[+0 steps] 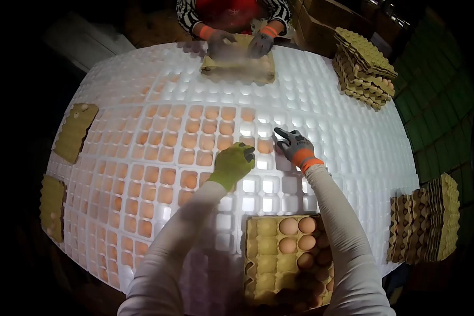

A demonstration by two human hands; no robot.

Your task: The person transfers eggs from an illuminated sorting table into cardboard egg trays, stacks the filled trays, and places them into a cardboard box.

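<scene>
My left hand (pixel 234 164), in a yellow-green glove, is over the white foam tray (pixel 257 165) with its fingers curled down; whatever lies under them is hidden. To its right, my right hand (pixel 295 145), in a grey glove with an orange cuff, reaches over the same tray with its fingers apart. An egg (pixel 265 146) rests in a cell between the two hands. Part of another egg shows under the right hand. Close to my body, a cardboard egg tray (pixel 267 246) holds several brown eggs (pixel 288 226) on its right side, while its left columns are bare.
Foam trays with eggs (pixel 196 126) spread to the left. Stacked cardboard trays stand at the back right (pixel 366 68) and right edge (pixel 426 218). Two cardboard pieces (pixel 76 132) lie at the left edge. Across the table, a person's gloved hands (pixel 260 45) hold another cardboard tray (pixel 237 71).
</scene>
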